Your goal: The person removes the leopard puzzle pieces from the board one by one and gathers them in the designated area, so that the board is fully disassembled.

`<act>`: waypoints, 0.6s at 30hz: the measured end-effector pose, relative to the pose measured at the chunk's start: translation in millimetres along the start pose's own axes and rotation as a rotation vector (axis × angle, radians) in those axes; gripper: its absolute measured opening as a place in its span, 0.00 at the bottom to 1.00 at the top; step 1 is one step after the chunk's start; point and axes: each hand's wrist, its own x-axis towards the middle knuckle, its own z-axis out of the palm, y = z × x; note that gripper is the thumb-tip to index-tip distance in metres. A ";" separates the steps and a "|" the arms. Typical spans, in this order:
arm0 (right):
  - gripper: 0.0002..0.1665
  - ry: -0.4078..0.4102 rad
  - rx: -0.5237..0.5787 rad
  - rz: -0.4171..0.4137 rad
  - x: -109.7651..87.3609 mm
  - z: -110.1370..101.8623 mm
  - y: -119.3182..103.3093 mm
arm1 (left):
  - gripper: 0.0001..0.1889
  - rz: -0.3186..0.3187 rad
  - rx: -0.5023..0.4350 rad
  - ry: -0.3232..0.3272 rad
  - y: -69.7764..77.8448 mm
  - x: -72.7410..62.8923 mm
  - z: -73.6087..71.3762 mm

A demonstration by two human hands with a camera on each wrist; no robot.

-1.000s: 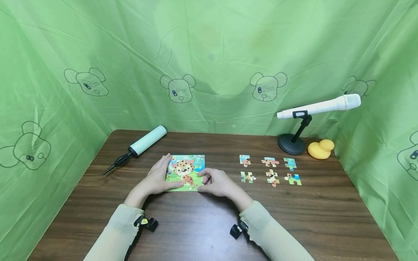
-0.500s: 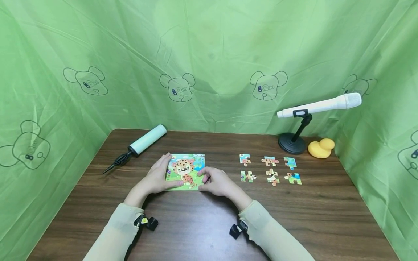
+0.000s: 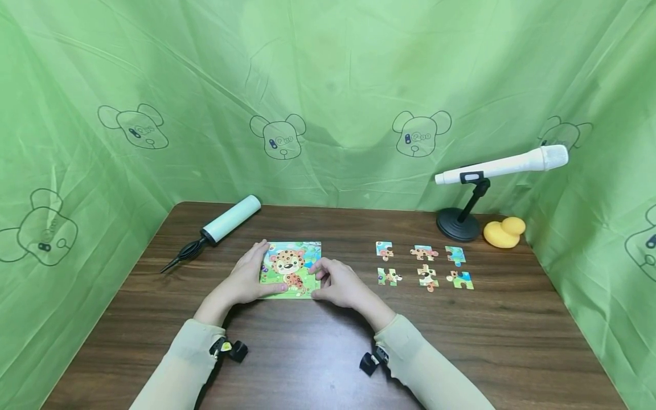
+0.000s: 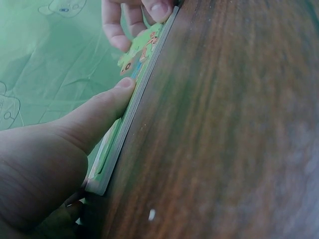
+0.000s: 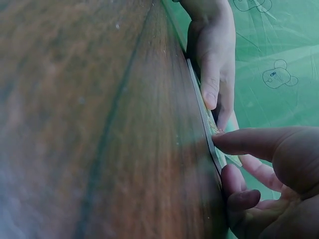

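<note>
A square jigsaw puzzle board (image 3: 287, 262) with a spotted leopard cub picture lies flat on the wooden table. My left hand (image 3: 248, 276) holds its left side, with the fingers along that edge and the thumb lying on the lower part of the picture. At the right side, my right hand (image 3: 339, 283) touches the board with curled fingers. Its thumb is at the near right corner and its index finger bends over the right edge. In the left wrist view, both thumbs meet the board's near edge; whether a loose piece lies between the right fingers is hard to see.
Several loose puzzle pieces (image 3: 426, 278) lie in two rows to the right. A white microphone (image 3: 504, 168) on a black stand and a yellow rubber duck (image 3: 504, 233) are at the back right. A hand pump (image 3: 232, 219) lies back left. A green curtain (image 3: 328, 68) surrounds the table.
My right index finger has straightened slightly and lifted a little at the board's right edge. The left hand and the board have stayed in place.
</note>
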 end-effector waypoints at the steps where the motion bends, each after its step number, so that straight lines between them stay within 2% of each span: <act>1: 0.28 -0.003 0.007 0.000 -0.1 0.0 -0.3 | 0.71 -0.002 0.001 0.000 -0.5 0.0 0.1; 7: 0.32 -0.022 0.050 0.005 -0.3 1.2 -0.4 | 0.70 0.014 0.001 0.011 -0.9 0.2 1.0; 18: 0.28 0.002 0.053 0.018 -0.6 1.5 -3.4 | 0.69 0.012 0.011 0.009 -0.4 0.5 0.6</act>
